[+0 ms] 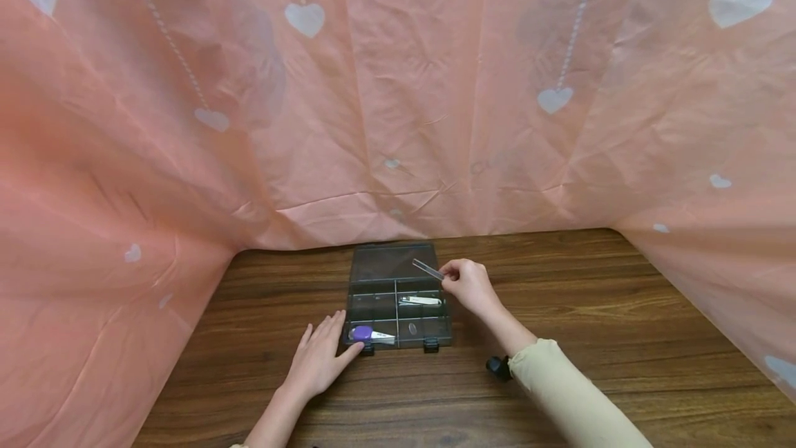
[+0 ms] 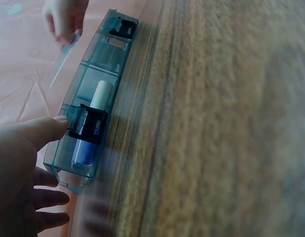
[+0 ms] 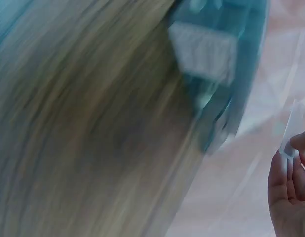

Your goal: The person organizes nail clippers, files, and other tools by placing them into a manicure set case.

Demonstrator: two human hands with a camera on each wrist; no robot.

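A dark see-through divided box [image 1: 373, 308] lies on the table with its lid [image 1: 392, 263] folded back. My right hand [image 1: 470, 287] pinches clear tweezers [image 1: 428, 269] by one end over the box's right side, prongs pointing up and left. The tweezers look translucent and tapered in the right wrist view. My left hand [image 1: 318, 358] rests at the box's front left corner, fingers extended along its side and thumb touching the front edge by a black latch [image 2: 88, 123]. Inside the box lie a purple-and-white tool [image 1: 363, 332] at front left and a white nail clipper [image 1: 421, 301] at right.
A second latch [image 1: 431, 345] is on the box's front right. A small clear oval [image 1: 412, 329] shows in the front right compartment. Pink cloth with white hearts [image 1: 398, 123] hangs behind and around the wooden table [image 1: 560, 289]. A black device [image 1: 498, 368] sits by the right wrist.
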